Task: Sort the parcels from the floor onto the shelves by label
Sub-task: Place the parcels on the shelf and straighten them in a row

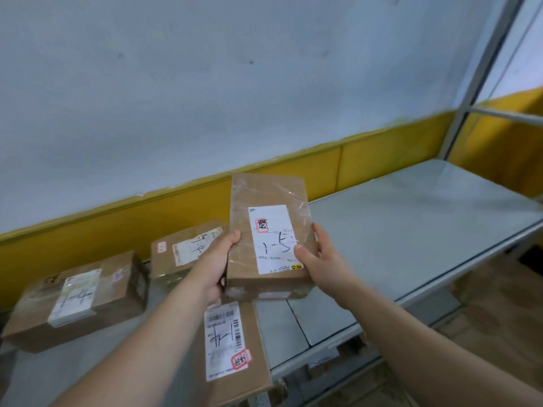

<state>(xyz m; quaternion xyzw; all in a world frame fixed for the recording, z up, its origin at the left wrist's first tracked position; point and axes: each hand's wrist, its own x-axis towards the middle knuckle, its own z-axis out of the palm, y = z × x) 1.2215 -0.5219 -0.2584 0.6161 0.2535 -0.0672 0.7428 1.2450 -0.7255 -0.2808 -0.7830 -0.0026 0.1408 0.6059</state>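
Brown cardboard, taped over with clear film, makes up the parcel you are holding at the centre of the view, above the grey shelf. Its white label faces you, with handwritten marks and a small red stamp near its top.

Your left hand grips the parcel's left edge, thumb on the top face and fingers hidden underneath. Your right hand grips the right edge, thumb pressed on the label's corner.

Directly below, at 6 o'clock, a second parcel lies flat on the shelf, its white label carrying barcodes and a red stamp. At 9 o'clock, partly behind your left hand, a third parcel rests near the wall. Farther out, toward 8 o'clock, a larger flat parcel sits on the shelf with a handwritten label.

From 3 o'clock round to 2 o'clock the shelf surface is bare grey. Behind everything runs a wall, pale above and yellow along its base.
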